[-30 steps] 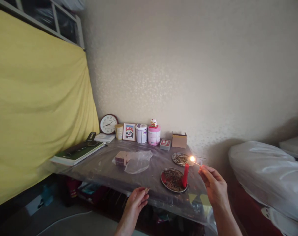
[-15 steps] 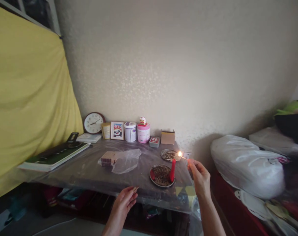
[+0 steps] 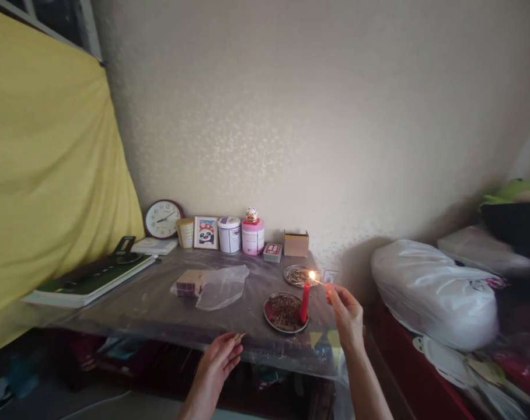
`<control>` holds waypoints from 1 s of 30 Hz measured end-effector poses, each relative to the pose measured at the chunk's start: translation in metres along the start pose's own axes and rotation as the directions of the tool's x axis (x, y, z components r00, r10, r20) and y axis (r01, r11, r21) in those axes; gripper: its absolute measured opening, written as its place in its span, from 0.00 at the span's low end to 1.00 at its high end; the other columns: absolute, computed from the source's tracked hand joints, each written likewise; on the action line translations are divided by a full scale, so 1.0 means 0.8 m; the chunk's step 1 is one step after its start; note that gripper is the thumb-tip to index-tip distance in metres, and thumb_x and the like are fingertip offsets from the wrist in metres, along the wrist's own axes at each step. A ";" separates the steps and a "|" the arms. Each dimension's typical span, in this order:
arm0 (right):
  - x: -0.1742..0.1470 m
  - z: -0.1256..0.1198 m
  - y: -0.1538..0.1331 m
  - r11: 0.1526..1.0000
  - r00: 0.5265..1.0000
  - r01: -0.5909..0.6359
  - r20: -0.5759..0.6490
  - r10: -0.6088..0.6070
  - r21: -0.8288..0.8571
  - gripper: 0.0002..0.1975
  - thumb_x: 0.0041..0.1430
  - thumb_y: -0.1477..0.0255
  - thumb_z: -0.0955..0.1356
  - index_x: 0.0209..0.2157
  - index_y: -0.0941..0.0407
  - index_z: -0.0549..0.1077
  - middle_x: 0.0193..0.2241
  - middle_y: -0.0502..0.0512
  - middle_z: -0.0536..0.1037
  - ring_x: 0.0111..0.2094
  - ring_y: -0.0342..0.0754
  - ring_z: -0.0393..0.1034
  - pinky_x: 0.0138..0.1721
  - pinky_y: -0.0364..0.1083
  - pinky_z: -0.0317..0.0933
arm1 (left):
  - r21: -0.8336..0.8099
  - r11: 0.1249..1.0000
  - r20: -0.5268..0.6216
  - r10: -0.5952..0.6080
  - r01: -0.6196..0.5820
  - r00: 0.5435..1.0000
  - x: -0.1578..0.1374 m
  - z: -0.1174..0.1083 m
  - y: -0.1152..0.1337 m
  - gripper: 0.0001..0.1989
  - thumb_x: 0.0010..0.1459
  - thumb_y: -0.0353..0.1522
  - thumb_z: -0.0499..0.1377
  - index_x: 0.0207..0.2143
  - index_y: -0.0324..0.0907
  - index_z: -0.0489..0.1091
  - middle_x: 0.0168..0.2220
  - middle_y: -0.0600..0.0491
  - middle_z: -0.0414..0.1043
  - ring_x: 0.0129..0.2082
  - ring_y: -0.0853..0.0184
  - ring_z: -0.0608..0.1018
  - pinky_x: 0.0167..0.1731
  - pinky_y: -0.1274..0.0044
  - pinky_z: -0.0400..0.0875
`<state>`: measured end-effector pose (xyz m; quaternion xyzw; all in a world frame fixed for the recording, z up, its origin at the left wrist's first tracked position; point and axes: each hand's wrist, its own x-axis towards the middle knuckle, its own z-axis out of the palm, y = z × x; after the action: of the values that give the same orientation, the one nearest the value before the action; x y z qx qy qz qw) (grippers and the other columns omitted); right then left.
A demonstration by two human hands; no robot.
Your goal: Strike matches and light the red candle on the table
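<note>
A burning match (image 3: 319, 282) is pinched between the thumb and fingers of my right hand (image 3: 347, 315), its flame pointing left. Just below the flame stands a red candle (image 3: 305, 304), upright at the right side of a round metal plate (image 3: 286, 331). Dark bits cover the plate, and a red lump sits at its left. I see no flame on the candle's top. At the table's front edge my left hand (image 3: 221, 357) is closed on a small pale thing (image 3: 239, 336), mostly hidden by the fingers.
Behind the candle lies a second plate (image 3: 295, 268) of used matches. A stack of small boxes (image 3: 190, 283) sits by a plastic bag (image 3: 223, 287). Along the wall stand a clock (image 3: 163, 219), tins (image 3: 229, 234), a matchbox (image 3: 272, 252) and an open carton (image 3: 296, 244). White bags (image 3: 435, 291) bulge at right.
My right hand has moved slightly left, bringing the burning match from right of the candle to just above its top. My left hand keeps its pinch. The view has shifted slightly.
</note>
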<state>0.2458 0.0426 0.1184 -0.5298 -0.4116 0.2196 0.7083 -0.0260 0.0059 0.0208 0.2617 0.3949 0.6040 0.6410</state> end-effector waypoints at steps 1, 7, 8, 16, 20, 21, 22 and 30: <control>0.000 0.001 0.001 1.000 1.000 0.006 0.001 -0.006 -0.001 0.15 0.43 0.60 0.70 0.25 0.59 0.76 0.18 0.48 0.71 0.23 0.43 0.63 0.25 0.41 0.58 | -0.003 1.000 -0.003 -0.002 0.002 1.000 0.001 -0.001 -0.001 0.16 0.43 0.36 0.66 0.35 0.40 0.72 0.36 0.48 0.78 0.37 0.62 0.78 0.37 0.74 0.69; 0.000 0.004 0.005 1.000 1.000 0.029 0.012 -0.029 -0.011 0.15 0.44 0.59 0.69 0.24 0.58 0.75 0.18 0.48 0.71 0.22 0.43 0.62 0.25 0.41 0.57 | -0.006 1.000 0.011 -0.019 0.019 1.000 0.000 0.000 0.000 0.16 0.43 0.37 0.66 0.36 0.41 0.72 0.36 0.49 0.78 0.37 0.64 0.78 0.38 0.75 0.69; -0.001 0.005 0.006 0.999 0.999 0.031 0.017 -0.030 -0.014 0.15 0.44 0.59 0.69 0.24 0.58 0.75 0.19 0.48 0.71 0.22 0.43 0.62 0.25 0.41 0.57 | -0.006 1.000 0.007 -0.023 0.023 1.000 0.000 0.001 0.000 0.16 0.42 0.37 0.66 0.35 0.41 0.72 0.37 0.49 0.78 0.37 0.63 0.78 0.38 0.75 0.69; 0.001 0.009 0.014 1.000 0.999 0.022 0.033 -0.022 -0.020 0.15 0.45 0.59 0.69 0.24 0.58 0.75 0.16 0.47 0.69 0.20 0.41 0.60 0.22 0.40 0.55 | 0.007 1.000 0.026 -0.019 0.019 0.999 -0.004 0.003 0.003 0.16 0.44 0.37 0.66 0.37 0.41 0.72 0.41 0.46 0.77 0.38 0.63 0.77 0.39 0.74 0.69; 0.003 0.010 0.017 1.000 0.999 0.016 0.034 -0.015 -0.026 0.15 0.45 0.59 0.69 0.25 0.58 0.75 0.16 0.47 0.70 0.19 0.41 0.60 0.21 0.40 0.54 | 0.011 1.000 0.024 -0.014 0.014 1.000 -0.004 0.003 0.004 0.16 0.44 0.37 0.66 0.36 0.40 0.72 0.42 0.45 0.77 0.38 0.62 0.78 0.39 0.73 0.69; 0.003 0.010 0.017 0.999 0.999 0.016 0.033 -0.015 -0.028 0.15 0.45 0.59 0.69 0.25 0.58 0.75 0.16 0.47 0.70 0.19 0.41 0.60 0.21 0.40 0.55 | 0.012 1.000 0.020 -0.013 0.012 1.000 -0.004 0.003 0.004 0.16 0.44 0.37 0.66 0.36 0.40 0.72 0.41 0.45 0.77 0.38 0.61 0.78 0.39 0.73 0.70; 0.003 0.010 0.017 0.999 0.999 0.017 0.032 -0.016 -0.030 0.15 0.45 0.59 0.69 0.25 0.58 0.75 0.16 0.47 0.71 0.19 0.41 0.60 0.21 0.40 0.55 | 0.012 1.000 0.016 -0.011 0.011 1.000 -0.003 0.003 0.003 0.16 0.43 0.37 0.66 0.36 0.40 0.72 0.41 0.45 0.77 0.38 0.61 0.78 0.39 0.73 0.70; 0.002 0.009 0.017 0.999 0.999 0.023 0.036 -0.022 -0.046 0.15 0.46 0.59 0.69 0.26 0.57 0.76 0.17 0.47 0.71 0.19 0.42 0.61 0.21 0.40 0.55 | 0.020 1.000 0.027 -0.013 0.012 1.000 -0.003 0.003 0.003 0.17 0.42 0.38 0.66 0.36 0.41 0.72 0.40 0.47 0.78 0.38 0.62 0.78 0.39 0.73 0.69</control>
<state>0.2428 0.0523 0.1073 -0.5374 -0.4351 0.2115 0.6908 -0.0250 0.0040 0.0249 0.2736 0.3938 0.5925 0.6472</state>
